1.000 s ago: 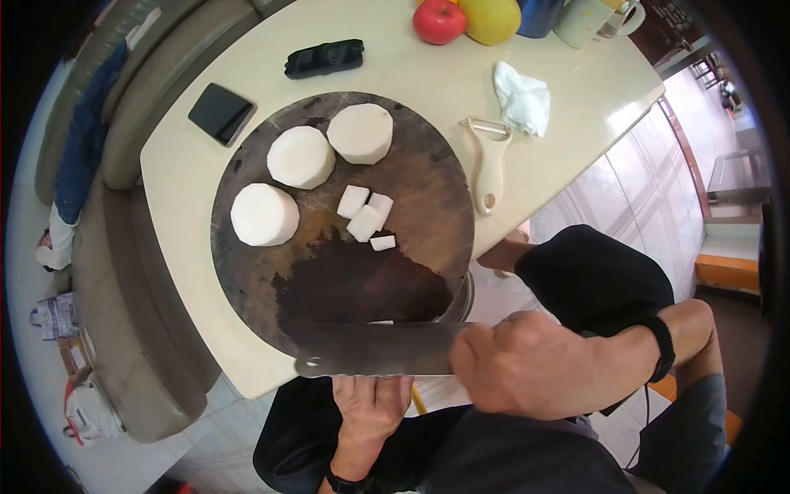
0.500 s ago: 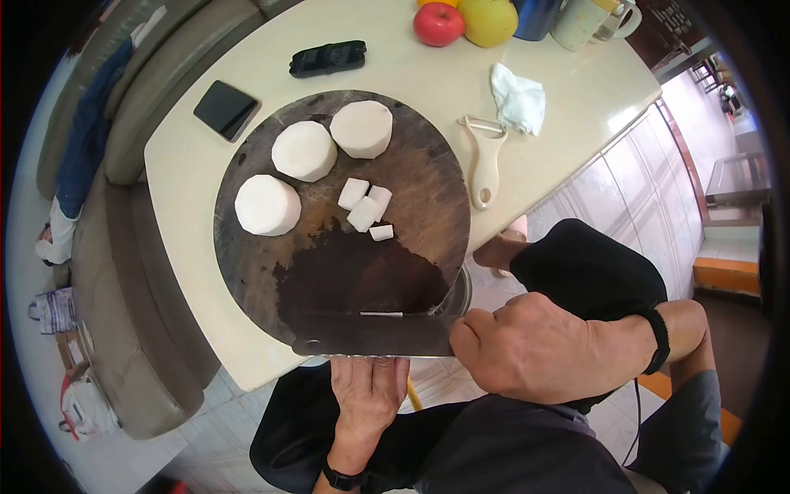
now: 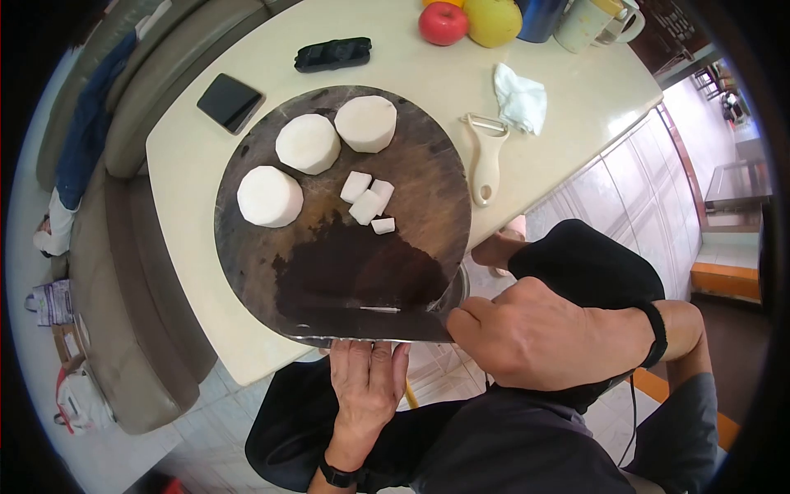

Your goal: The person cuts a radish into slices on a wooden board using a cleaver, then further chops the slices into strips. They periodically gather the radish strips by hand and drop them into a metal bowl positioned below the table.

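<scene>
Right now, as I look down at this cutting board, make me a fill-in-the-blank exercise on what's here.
The cutting board carries ___ large white chunks beside the small pieces.
The right hand grips the ___ of the cleaver, while the left hand lies open below its blade.
The peeler lies on the table to the ___ of the board.
The apple is coloured ___.
Missing words: three; handle; right; red.

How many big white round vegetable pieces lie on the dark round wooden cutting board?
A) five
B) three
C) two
B: three big white round vegetable pieces lie on the dark round wooden cutting board, one at the left, one in the middle and one at the right, apart from the small white cut cubes.
</scene>
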Tool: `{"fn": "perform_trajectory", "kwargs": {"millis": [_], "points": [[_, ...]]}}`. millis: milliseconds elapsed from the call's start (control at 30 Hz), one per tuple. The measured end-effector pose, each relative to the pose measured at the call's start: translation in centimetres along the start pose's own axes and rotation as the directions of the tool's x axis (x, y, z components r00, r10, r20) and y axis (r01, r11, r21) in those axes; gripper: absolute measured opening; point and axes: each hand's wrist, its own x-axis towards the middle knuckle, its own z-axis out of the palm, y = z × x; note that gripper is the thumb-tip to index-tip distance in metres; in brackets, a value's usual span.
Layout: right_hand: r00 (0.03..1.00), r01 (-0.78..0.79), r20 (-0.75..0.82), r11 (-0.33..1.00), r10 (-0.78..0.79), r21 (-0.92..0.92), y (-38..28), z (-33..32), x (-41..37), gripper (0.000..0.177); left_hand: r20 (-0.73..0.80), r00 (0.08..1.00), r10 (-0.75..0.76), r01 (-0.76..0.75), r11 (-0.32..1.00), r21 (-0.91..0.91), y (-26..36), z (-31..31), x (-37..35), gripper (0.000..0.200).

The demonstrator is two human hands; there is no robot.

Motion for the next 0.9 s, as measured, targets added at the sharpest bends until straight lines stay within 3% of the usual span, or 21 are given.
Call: {"fn": "perform_trajectory", "kwargs": {"millis": [233, 300, 433, 533, 600, 900], "points": [[0.999, -0.019, 0.047, 1.000, 0.019, -0.006, -0.1, 0.1, 0.1, 0.020, 0.046, 0.999, -0.016, 0.017, 1.000, -0.022, -0.2, -0.1, 0.0, 0.026], [0.999, 0.041, 0.014, 0.997, -0.040, -0.071, -0.4, 0.3, 0.5, 0.019, 0.031, 0.999, 0.007, -0.007, 1.000, -0.005, -0.1, -0.2, 0.2, 0.027], [0.999, 0.018, 0.036, 0.989, -0.013, -0.150, -0.2, 0.8, 0.9, 0.026, 0.038, 0.999, 0.001, -0.002, 1.000, 0.015, -0.1, 0.0, -0.1, 0.034], [0.997, 0.047, -0.060, 0.994, -0.054, -0.102, 0.4, 0.9, 0.7, 0.026, 0.032, 0.999, -0.019, 0.018, 1.000, 0.016, -0.2, 0.1, -0.3, 0.033], [1.000, -0.021, -0.024, 1.000, 0.021, -0.020, 0.3, 0.3, 0.2, 0.018, 0.033, 0.999, -0.020, 0.019, 1.000, 0.017, -0.2, 0.1, -0.2, 0.031], [0.996, -0.015, 0.081, 0.997, 0.021, -0.075, 0.5, -0.5, -0.1, 0.014, 0.039, 0.999, -0.002, 0.001, 1.000, 0.019, -0.3, 0.0, -0.3, 0.025]]}}
